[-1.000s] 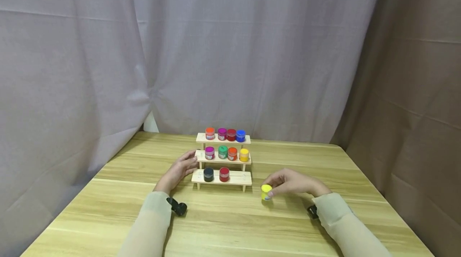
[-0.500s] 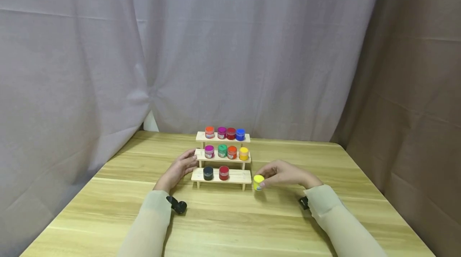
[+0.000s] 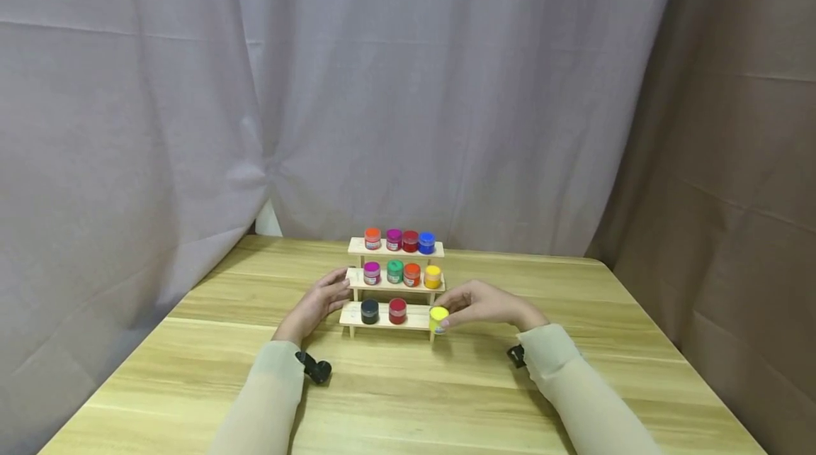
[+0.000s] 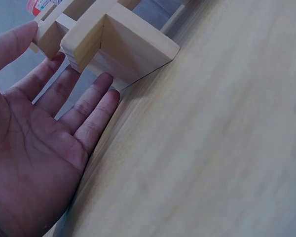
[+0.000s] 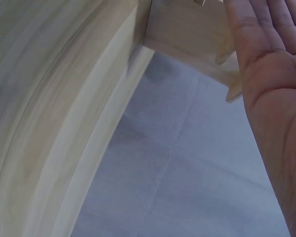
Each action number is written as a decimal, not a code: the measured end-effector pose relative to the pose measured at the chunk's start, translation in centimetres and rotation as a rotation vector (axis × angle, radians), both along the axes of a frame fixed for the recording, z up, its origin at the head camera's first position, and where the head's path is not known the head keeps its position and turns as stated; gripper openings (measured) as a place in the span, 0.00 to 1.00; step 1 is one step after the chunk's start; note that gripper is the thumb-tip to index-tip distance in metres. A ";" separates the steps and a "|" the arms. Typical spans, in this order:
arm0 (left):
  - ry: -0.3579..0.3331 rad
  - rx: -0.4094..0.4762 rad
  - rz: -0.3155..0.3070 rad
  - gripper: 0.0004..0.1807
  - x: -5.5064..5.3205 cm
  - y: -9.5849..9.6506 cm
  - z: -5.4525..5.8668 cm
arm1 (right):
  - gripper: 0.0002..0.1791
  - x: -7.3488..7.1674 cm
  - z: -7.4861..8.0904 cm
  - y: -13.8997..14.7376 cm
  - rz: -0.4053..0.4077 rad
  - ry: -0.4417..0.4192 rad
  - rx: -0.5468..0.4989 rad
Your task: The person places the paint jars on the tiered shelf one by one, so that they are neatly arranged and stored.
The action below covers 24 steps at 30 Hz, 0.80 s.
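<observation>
In the head view my right hand (image 3: 481,302) pinches a small yellow-lidded paint jar (image 3: 438,320) between thumb and fingers. The jar overlaps the right end of the lowest step of a three-step wooden rack (image 3: 414,315). A black jar (image 3: 370,311) and a red jar (image 3: 397,311) stand on that same step. My left hand (image 3: 319,306) lies at the rack's left side. In the left wrist view its fingers (image 4: 91,106) are stretched out, fingertips right at the wooden side panel (image 4: 133,44). The right wrist view shows the right palm (image 5: 278,79) beside the rack, the jar out of sight.
On the middle step stand several jars, among them a green one (image 3: 395,271) and an orange-yellow one (image 3: 432,276). The top step bears several more, with a blue jar (image 3: 426,242) at its right end. A grey curtain (image 3: 408,100) hangs behind the wooden table (image 3: 408,398).
My right hand has carried the yellow jar left and slightly away from me, from beside the rack to the lowest step's right end. The left hand has stayed in place.
</observation>
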State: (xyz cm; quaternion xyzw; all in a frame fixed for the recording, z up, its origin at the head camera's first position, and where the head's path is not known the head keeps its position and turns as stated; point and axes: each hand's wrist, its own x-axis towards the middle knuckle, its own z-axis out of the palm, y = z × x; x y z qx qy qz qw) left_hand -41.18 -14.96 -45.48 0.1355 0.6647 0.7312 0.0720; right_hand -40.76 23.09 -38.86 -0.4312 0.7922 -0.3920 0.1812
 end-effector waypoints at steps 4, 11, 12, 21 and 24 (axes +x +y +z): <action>-0.008 0.014 0.003 0.36 0.0 0.1 -0.1 | 0.15 -0.2 -0.3 -0.8 -0.006 0.016 0.004; -0.008 0.020 -0.003 0.37 0.1 0.1 -0.1 | 0.15 -0.5 -0.6 -1.7 -0.009 0.028 0.011; -0.008 0.021 -0.004 0.37 0.1 0.1 0.0 | 0.15 -0.6 -0.7 -1.7 -0.009 0.033 0.011; -0.017 0.010 0.007 0.36 0.1 0.0 -0.2 | 0.17 -0.5 -0.9 -2.4 -0.037 0.106 0.031; -0.010 0.014 0.005 0.35 -0.1 0.1 -0.3 | 0.18 -0.4 -0.8 -2.5 -0.062 0.154 0.052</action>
